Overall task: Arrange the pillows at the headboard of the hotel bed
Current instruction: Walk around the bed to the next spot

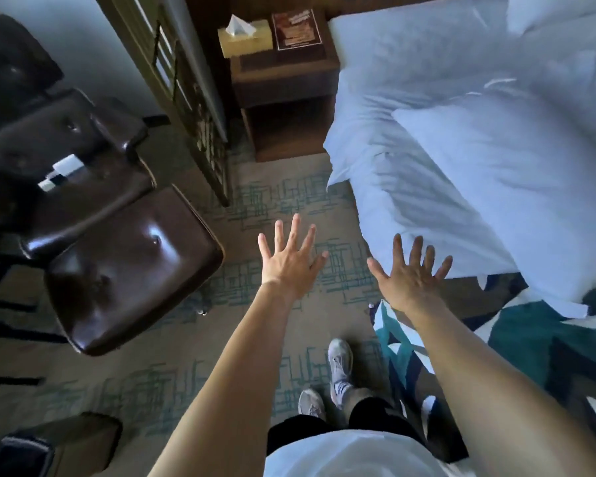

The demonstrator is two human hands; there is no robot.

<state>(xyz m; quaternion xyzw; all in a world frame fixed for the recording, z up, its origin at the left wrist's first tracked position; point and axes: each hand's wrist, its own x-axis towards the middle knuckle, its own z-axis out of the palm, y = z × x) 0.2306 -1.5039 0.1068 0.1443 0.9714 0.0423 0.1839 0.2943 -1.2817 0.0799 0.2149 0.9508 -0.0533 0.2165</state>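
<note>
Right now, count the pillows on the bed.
2: a large pillow lies at middle right; a second pillow sits top right, cut off by the frame. More may hide in the rumpled bedding.

A brown leather chair (131, 270) sits left of the fingers (295, 232). Well beyond them stands a wooden nightstand (289, 86) bearing a tissue box (243, 37) and a dark card (296, 29). Patterned carpet (272, 201) lies beneath.

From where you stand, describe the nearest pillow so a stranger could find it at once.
Start at the white bed on the right. On it a big plump white fabric pillow lies slanted toward the near edge. Unlike the white pillow beside the dark wooden nightstand, it lies closest to the right hand.
</note>
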